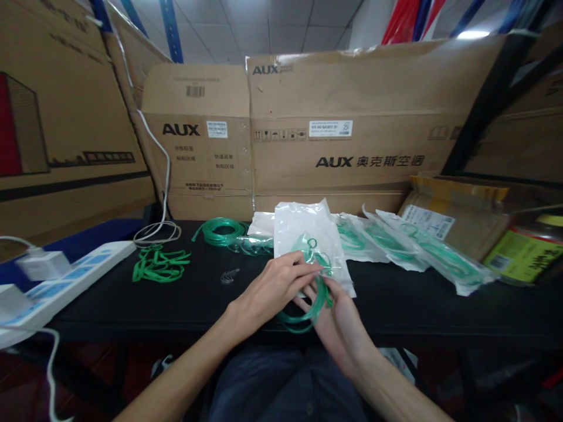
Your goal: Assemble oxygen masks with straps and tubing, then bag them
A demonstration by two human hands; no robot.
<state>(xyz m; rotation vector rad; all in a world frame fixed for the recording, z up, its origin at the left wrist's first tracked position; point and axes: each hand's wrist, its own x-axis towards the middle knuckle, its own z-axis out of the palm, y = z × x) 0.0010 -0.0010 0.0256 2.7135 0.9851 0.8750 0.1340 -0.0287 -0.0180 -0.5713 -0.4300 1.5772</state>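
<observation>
My left hand (272,287) and my right hand (336,319) meet at the front edge of the black table (132,305). Both are closed on a coil of green tubing (308,310) that hangs between them. The coil's upper end sits in the mouth of a clear plastic bag (308,231) lying just behind my hands. My left fingers pinch the tubing where it meets the bag. My right hand holds the lower loop from underneath.
A loose green tubing coil (220,230), green straps (160,264) and a small clear part (229,275) lie to the left. Several bagged tubing sets (422,249) lie to the right. A white power strip (65,281) sits far left. Cardboard boxes (334,117) wall the back.
</observation>
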